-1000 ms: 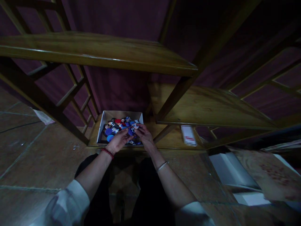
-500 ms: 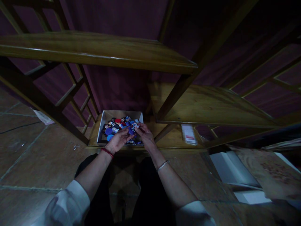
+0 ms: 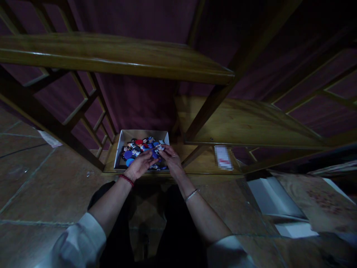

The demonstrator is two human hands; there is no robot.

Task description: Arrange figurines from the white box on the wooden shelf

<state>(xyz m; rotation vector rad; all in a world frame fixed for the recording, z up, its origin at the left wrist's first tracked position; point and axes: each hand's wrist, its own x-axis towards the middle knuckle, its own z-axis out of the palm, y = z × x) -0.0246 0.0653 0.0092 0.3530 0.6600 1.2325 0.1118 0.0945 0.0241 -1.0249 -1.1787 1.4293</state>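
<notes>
A shallow white cardboard box (image 3: 121, 143) sits on the lowest wooden shelf (image 3: 200, 163) and holds several small coloured figure charms (image 3: 136, 147) in blue, red and black. My left hand (image 3: 139, 165) reaches over the box's near side, fingers curled around small charms. My right hand (image 3: 171, 160) meets it at the box's right front corner, its fingertips pinched on a small charm (image 3: 159, 147). A red bead bracelet circles my left wrist and a thin silver one my right.
The wooden shelving unit has an upper board (image 3: 111, 59) overhead, a middle board (image 3: 245, 123) to the right and slanted posts. A small white packet (image 3: 223, 158) lies on the bottom shelf at right. White boxes (image 3: 276, 204) stand on the tiled floor at right.
Both hands have stayed at the box's front right corner, the fingers shifting slightly among the charms. The view has drifted a little upward.
</notes>
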